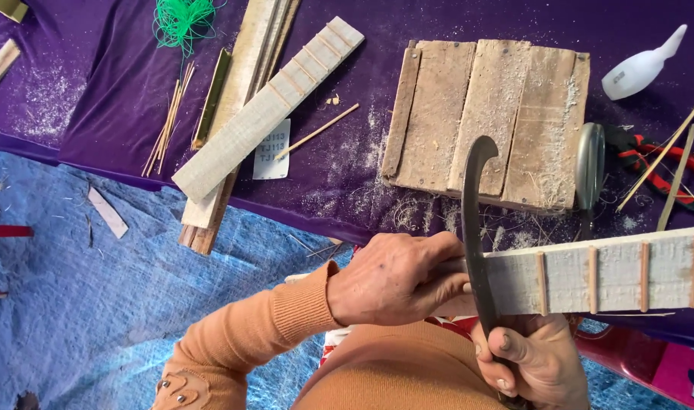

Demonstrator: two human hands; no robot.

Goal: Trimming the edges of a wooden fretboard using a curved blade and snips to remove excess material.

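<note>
Head view: left hand [396, 279] fingers clamp a fretted wooden neck [605, 272]; right hand [533, 361] fingers grip a curved dark blade [474, 228] across it.

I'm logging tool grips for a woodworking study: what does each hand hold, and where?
The left hand clasps the near end of the pale fretted wooden strip. The right hand holds the dark curved blade by its lower end.

left hand [396, 277] grips the near end of a pale wood strip [605, 273] with small cross sticks | right hand [533, 361] holds a dark curved blade [474, 228] across the strip | far: wood board [487, 121] on the purple table [119, 83]
</note>
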